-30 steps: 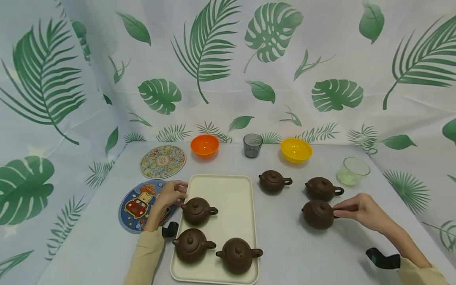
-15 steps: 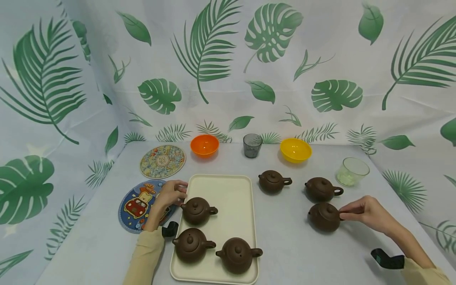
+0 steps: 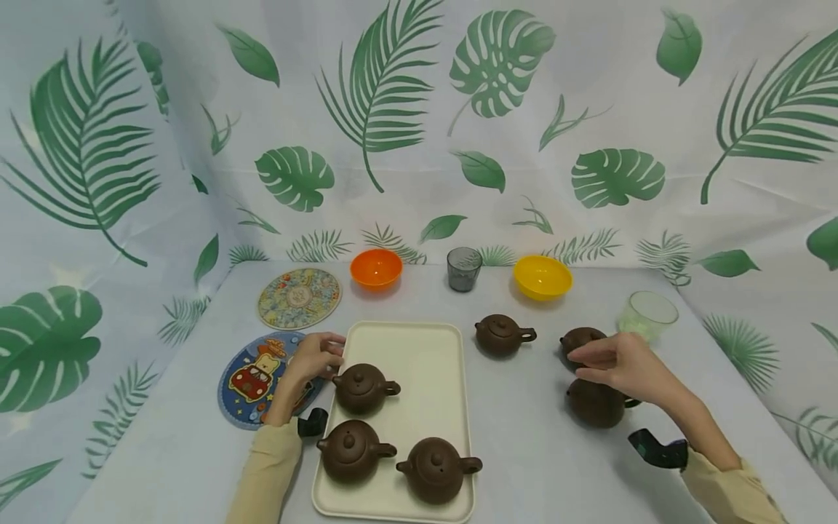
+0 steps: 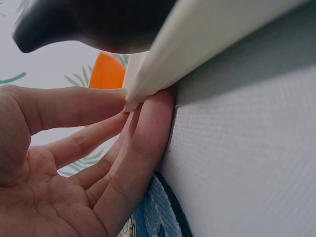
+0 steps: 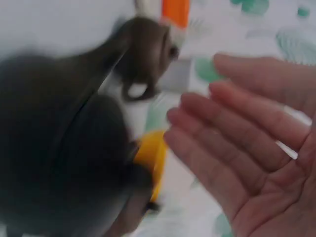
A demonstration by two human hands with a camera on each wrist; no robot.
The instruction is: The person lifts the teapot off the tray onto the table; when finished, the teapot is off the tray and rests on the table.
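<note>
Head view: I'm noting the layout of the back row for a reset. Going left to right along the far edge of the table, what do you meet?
Patterned round mat → orange bowl → grey cup → yellow bowl → clear green glass, which sits a bit nearer than the others.

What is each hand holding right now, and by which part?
The left hand pinches the tray by its left rim. The right hand holds nothing; its fingers are open above the two teapots on the right.
</note>
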